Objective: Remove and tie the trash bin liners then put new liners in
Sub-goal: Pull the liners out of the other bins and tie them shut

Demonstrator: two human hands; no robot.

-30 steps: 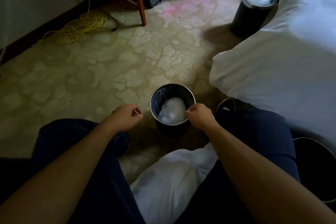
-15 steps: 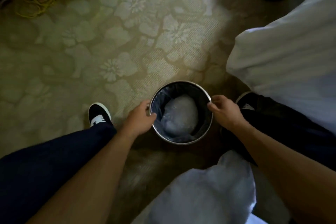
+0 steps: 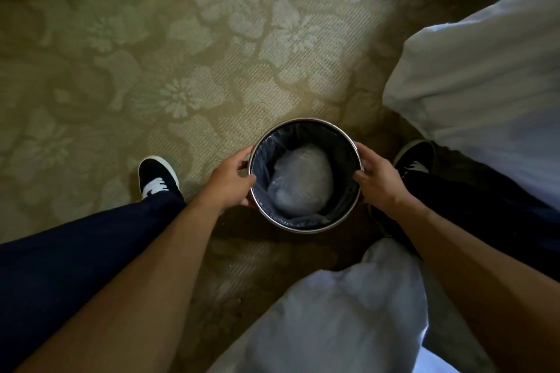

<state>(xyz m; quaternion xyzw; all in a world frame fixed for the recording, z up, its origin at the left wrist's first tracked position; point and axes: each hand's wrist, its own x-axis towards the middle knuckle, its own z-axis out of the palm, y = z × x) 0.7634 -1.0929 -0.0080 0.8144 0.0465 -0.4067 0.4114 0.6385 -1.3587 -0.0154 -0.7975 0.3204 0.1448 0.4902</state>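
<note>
The trash bin (image 3: 304,122) stands on the floral carpet (image 3: 212,70) between the hands. The left hand (image 3: 230,183) grips its metal rim on one side, the right hand (image 3: 378,183) the other. A clear liner (image 3: 265,160) lies inside, just below both thumbs.

bedroom, probably a hotel room: floral-patterned carpet (image 3: 212,76) underfoot, white bedding (image 3: 485,85) draped over a bed edge at right, and a small, lined, metal-rimmed waste bin (image 3: 306,120) on the floor.
</note>
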